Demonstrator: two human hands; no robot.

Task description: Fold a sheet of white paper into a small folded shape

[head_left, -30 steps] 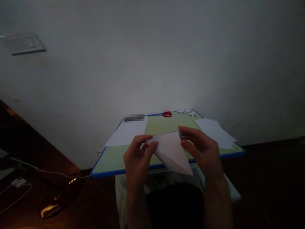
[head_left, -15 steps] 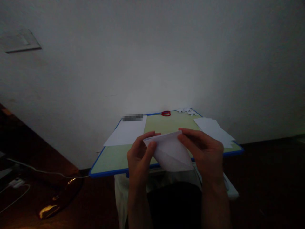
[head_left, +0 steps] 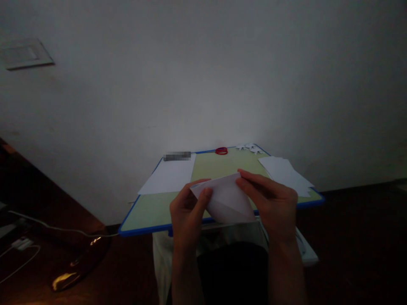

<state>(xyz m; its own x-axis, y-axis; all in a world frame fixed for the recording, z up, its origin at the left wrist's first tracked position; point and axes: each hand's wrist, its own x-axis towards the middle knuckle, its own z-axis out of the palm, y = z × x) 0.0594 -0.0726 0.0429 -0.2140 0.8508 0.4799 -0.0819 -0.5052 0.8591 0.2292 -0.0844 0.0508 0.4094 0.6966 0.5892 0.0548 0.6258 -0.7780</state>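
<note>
I hold a folded white sheet of paper [head_left: 226, 199], triangular in shape, above the near edge of a small green table with a blue rim [head_left: 144, 231]. My left hand [head_left: 187, 214] pinches its left corner between thumb and fingers. My right hand [head_left: 273, 203] grips its upper right edge, fingers closed over the fold. The paper's point hangs down toward my lap.
On the table lie a flat white sheet [head_left: 170, 178] at the left, a pile of white sheets [head_left: 288, 173] at the right, a red ring-shaped object [head_left: 221, 151] and small white paper cut-outs [head_left: 249, 148] at the back. A white wall stands behind. Cables [head_left: 22, 243] trail on the dark floor left.
The paper's lower point has shortened and drawn up between my hands, and the fold now looks squatter. Both hands stayed on it and moved slightly closer together.
</note>
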